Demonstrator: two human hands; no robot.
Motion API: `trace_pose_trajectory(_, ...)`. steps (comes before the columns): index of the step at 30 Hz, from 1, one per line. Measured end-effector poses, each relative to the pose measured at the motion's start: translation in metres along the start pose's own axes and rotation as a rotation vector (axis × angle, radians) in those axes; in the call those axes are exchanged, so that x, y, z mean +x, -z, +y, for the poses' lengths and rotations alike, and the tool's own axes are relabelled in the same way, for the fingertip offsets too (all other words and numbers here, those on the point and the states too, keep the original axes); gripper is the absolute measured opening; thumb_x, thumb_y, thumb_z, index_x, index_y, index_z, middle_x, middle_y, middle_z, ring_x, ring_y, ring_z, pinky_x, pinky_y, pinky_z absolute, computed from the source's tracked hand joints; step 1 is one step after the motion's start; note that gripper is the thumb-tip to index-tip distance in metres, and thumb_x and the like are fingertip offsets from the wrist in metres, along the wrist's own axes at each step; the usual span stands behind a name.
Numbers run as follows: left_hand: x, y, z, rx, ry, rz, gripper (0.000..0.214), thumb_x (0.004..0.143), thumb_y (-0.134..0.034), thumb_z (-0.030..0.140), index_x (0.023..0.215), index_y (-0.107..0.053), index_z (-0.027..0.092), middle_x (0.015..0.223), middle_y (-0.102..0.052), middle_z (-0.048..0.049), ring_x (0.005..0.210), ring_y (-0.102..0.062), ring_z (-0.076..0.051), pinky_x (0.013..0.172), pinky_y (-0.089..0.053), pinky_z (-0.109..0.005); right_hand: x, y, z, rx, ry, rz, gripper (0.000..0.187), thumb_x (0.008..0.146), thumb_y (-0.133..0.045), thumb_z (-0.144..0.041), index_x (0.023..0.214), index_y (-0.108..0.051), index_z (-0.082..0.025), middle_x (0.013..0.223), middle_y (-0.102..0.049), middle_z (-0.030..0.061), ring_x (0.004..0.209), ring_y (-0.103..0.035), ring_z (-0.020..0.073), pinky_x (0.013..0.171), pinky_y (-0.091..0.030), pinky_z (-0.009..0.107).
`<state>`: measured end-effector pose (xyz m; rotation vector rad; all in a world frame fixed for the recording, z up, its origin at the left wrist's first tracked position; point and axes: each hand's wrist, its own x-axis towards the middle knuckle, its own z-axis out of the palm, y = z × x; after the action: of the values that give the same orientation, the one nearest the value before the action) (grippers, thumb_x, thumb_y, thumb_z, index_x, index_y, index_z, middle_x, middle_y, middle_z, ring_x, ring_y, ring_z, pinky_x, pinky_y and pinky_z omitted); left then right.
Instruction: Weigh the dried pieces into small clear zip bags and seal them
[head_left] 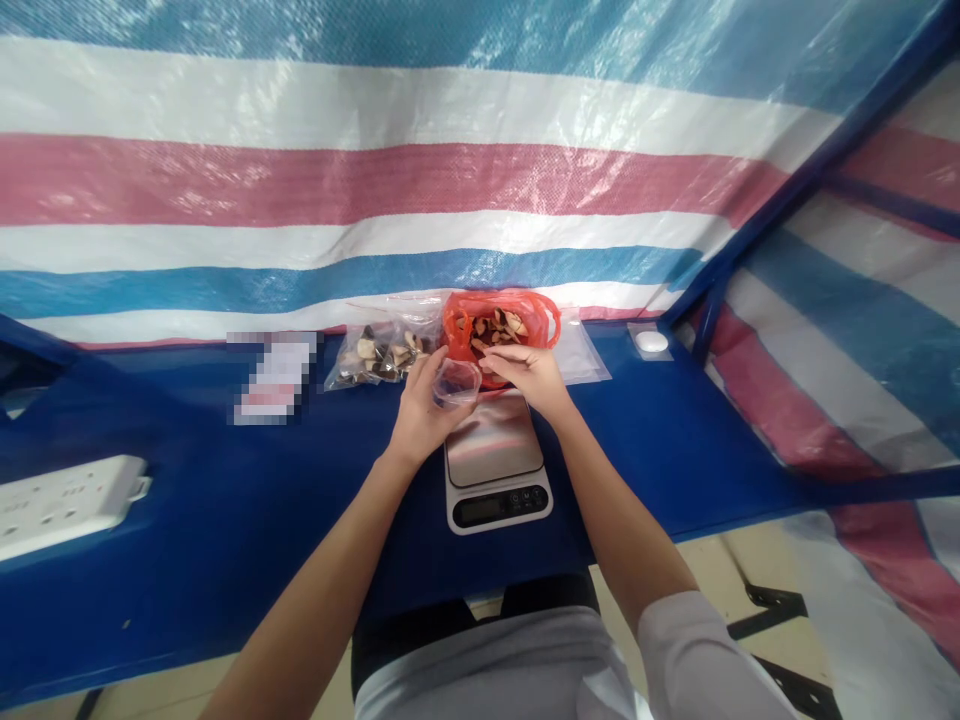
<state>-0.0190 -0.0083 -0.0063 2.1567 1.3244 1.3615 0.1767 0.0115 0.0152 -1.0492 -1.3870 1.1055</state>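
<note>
My left hand (422, 412) is wrapped around a small clear plastic cup (457, 382), which is tilted towards the red plastic bag (459, 318). That bag stands open behind the scale and holds brown and pale dried slices (504, 325). At the bag's front edge, beside the cup, the fingers of my right hand (531, 374) are pinched together. Whatever lies between those fingertips is too small to make out. Below both hands sits a kitchen scale (495, 455) with a steel plate and a dark display. Left of the red bag lies a clear bag (379, 358) of dark and pale pieces.
A white power strip (71, 505) lies at the left of the blue table (202, 540). Behind it is a blurred-out packet (276, 375). Flat clear bags (589, 352) lie right of the red bag, and a white oval object (651, 342) farther right. Striped sheeting (360, 180) hangs behind.
</note>
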Motion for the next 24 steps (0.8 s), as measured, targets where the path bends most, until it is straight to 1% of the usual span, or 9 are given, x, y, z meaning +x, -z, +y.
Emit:
trace_pose_trajectory(2, -0.001, -0.002, -0.001, 0.005, 0.015, 0.005, 0.077, 0.074, -0.080, 0.048, 0.140, -0.050, 0.020, 0.129, -0.063, -0.0140, 0.121, -0.062, -0.029, 0.106, -0.049, -0.045, -0.002, -0.002, -0.004, 0.019, 0.015, 0.031, 0.038, 0.076, -0.078, -0.045, 0.104, -0.079, -0.020, 0.100, -0.080, 0.0049, 0.098, -0.075, 0.0240, 0.095, -0.060, 0.039)
trace_pose_trajectory(5, -0.002, -0.006, -0.005, 0.004, 0.041, -0.008, 0.090, 0.071, -0.082, 0.050, 0.146, -0.044, 0.018, 0.131, -0.063, -0.0165, 0.125, -0.059, -0.032, 0.108, -0.047, -0.048, -0.007, -0.010, -0.016, -0.108, 0.112, 0.000, 0.033, 0.080, -0.075, -0.044, 0.104, -0.080, -0.021, 0.101, -0.080, 0.0039, 0.095, -0.076, 0.0234, 0.092, -0.061, 0.037)
trace_pose_trajectory(8, -0.003, -0.007, -0.008, -0.018, 0.049, -0.039, 0.101, 0.068, -0.084, 0.048, 0.152, -0.036, 0.017, 0.133, -0.063, -0.0178, 0.127, -0.059, -0.034, 0.109, -0.047, -0.050, -0.013, -0.017, -0.030, -0.370, 0.261, -0.108, 0.023, 0.088, -0.068, -0.038, 0.100, -0.081, -0.024, 0.095, -0.080, 0.0023, 0.085, -0.075, 0.0208, 0.084, -0.058, 0.032)
trace_pose_trajectory(11, -0.002, -0.006, -0.010, -0.030, 0.031, -0.059, 0.102, 0.070, -0.082, 0.044, 0.154, -0.032, 0.018, 0.132, -0.064, -0.0173, 0.126, -0.059, -0.034, 0.108, -0.046, -0.051, -0.013, -0.021, -0.041, -0.633, 0.379, -0.236, 0.019, 0.092, -0.065, -0.034, 0.089, -0.081, -0.025, 0.084, -0.078, 0.0007, 0.075, -0.069, 0.0168, 0.074, -0.050, 0.027)
trace_pose_trajectory(16, 0.000, -0.003, -0.010, -0.061, 0.032, -0.096, 0.101, 0.071, -0.079, 0.044, 0.156, -0.031, 0.017, 0.130, -0.064, -0.0168, 0.123, -0.061, -0.033, 0.106, -0.048, -0.051, -0.007, -0.022, -0.050, -0.824, 0.404, -0.398, 0.017, 0.090, -0.068, -0.034, 0.083, -0.079, -0.023, 0.075, -0.074, 0.0002, 0.067, -0.061, 0.0144, 0.065, -0.039, 0.027)
trace_pose_trajectory(18, 0.000, -0.003, -0.011, -0.072, 0.050, -0.100, 0.101, 0.070, -0.079, 0.043, 0.156, -0.031, 0.019, 0.129, -0.065, -0.0152, 0.123, -0.061, -0.032, 0.106, -0.048, -0.050, -0.005, -0.022, -0.051, -0.844, 0.405, -0.425, 0.016, 0.090, -0.067, -0.027, 0.081, -0.079, -0.023, 0.074, -0.074, -0.0002, 0.066, -0.059, 0.0140, 0.064, -0.037, 0.027)
trace_pose_trajectory(20, -0.001, -0.005, -0.012, -0.089, 0.057, -0.093, 0.101, 0.069, -0.080, 0.043, 0.156, -0.032, 0.020, 0.129, -0.064, -0.0147, 0.122, -0.061, -0.032, 0.106, -0.049, -0.049, -0.003, -0.021, -0.049, -0.800, 0.403, -0.426, 0.019, 0.090, -0.064, -0.022, 0.079, -0.079, -0.022, 0.073, -0.074, -0.0002, 0.066, -0.060, 0.0139, 0.065, -0.039, 0.027)
trace_pose_trajectory(22, -0.001, -0.007, -0.014, -0.118, 0.060, -0.079, 0.103, 0.068, -0.082, 0.046, 0.155, -0.033, 0.021, 0.132, -0.063, -0.0159, 0.124, -0.061, -0.033, 0.106, -0.048, -0.050, -0.002, -0.020, -0.045, -0.663, 0.385, -0.401, 0.018, 0.090, -0.064, -0.024, 0.082, -0.080, -0.021, 0.076, -0.075, 0.0010, 0.069, -0.063, 0.0150, 0.069, -0.045, 0.028)
trace_pose_trajectory(24, -0.002, -0.008, -0.014, -0.142, 0.061, -0.062, 0.106, 0.066, -0.084, 0.051, 0.155, -0.034, 0.021, 0.137, -0.060, -0.0179, 0.128, -0.058, -0.035, 0.108, -0.047, -0.051, -0.001, -0.019, -0.039, -0.450, 0.326, -0.357, 0.018, 0.089, -0.066, -0.029, 0.087, -0.080, -0.019, 0.081, -0.077, 0.0027, 0.075, -0.068, 0.0172, 0.074, -0.051, 0.030)
